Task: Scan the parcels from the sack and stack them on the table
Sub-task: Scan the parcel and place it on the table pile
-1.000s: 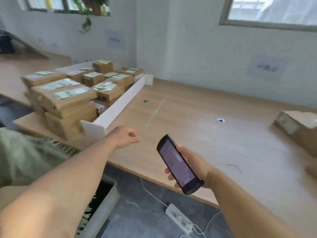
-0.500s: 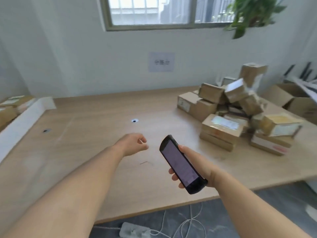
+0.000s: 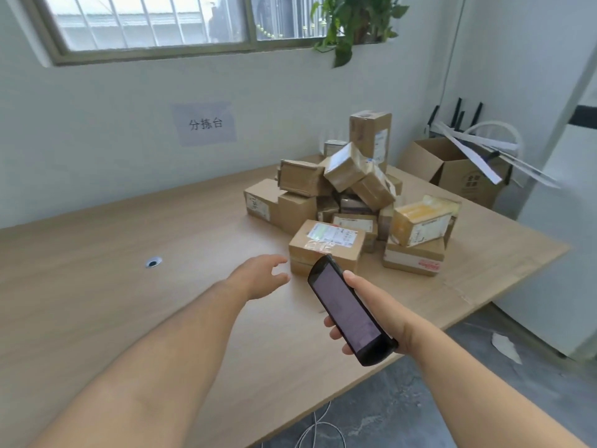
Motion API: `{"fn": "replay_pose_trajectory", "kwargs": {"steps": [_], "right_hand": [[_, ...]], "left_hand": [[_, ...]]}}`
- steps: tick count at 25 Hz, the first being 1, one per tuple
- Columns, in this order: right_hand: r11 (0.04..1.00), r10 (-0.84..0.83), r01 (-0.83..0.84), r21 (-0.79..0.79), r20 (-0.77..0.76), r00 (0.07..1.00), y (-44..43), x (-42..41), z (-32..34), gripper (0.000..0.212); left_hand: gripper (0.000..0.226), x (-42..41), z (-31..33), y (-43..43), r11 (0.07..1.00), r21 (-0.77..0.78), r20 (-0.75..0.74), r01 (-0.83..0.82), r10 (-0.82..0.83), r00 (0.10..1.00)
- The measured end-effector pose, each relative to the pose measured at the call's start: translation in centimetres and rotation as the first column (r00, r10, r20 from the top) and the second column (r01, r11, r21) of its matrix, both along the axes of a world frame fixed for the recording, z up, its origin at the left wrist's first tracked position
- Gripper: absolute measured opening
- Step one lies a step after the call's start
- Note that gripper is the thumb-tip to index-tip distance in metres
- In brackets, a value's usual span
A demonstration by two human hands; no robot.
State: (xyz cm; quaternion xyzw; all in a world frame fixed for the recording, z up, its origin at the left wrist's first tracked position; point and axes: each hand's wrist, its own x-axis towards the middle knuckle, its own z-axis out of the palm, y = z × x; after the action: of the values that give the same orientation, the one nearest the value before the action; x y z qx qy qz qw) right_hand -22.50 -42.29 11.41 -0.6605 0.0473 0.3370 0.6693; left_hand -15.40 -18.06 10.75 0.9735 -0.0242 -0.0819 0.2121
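Note:
A loose heap of several cardboard parcels (image 3: 355, 189) lies on the wooden table (image 3: 129, 286) at the right. Nearest to me is a flat parcel with a white label (image 3: 326, 244). My right hand (image 3: 371, 315) grips a black handheld scanner (image 3: 349, 312), its screen facing me, just in front of that parcel. My left hand (image 3: 261, 276) reaches out above the table with fingers spread and holds nothing, a short way left of the labelled parcel.
An open cardboard box (image 3: 458, 169) with white strips stands behind the heap at the right. A paper sign (image 3: 205, 124) hangs on the wall. A cable hole (image 3: 153, 262) is in the tabletop. A white cabinet (image 3: 555, 237) flanks the table's right end.
My view has swung right, from the stacked parcels to the loose heap. The left hand has opened and stretched toward the nearest parcel. The scanner has stayed in my right hand.

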Motion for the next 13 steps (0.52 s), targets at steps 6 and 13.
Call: {"fn": "replay_pose_trajectory", "kwargs": {"steps": [6, 13], "right_hand": [[0.993, -0.121, 0.121, 0.001, -0.041, 0.992, -1.9, 3.8, -0.9, 0.069], [0.971, -0.24, 0.237, -0.033, -0.093, 0.966, -2.5, 8.2, -1.0, 0.066]], "left_hand": [[0.058, 7.7, -1.3, -3.6, 0.968, 0.159, -0.031, 0.192, -0.19, 0.981], [0.062, 14.4, -4.6, -5.2, 0.899, 0.302, -0.116, 0.318, -0.296, 0.948]]}}
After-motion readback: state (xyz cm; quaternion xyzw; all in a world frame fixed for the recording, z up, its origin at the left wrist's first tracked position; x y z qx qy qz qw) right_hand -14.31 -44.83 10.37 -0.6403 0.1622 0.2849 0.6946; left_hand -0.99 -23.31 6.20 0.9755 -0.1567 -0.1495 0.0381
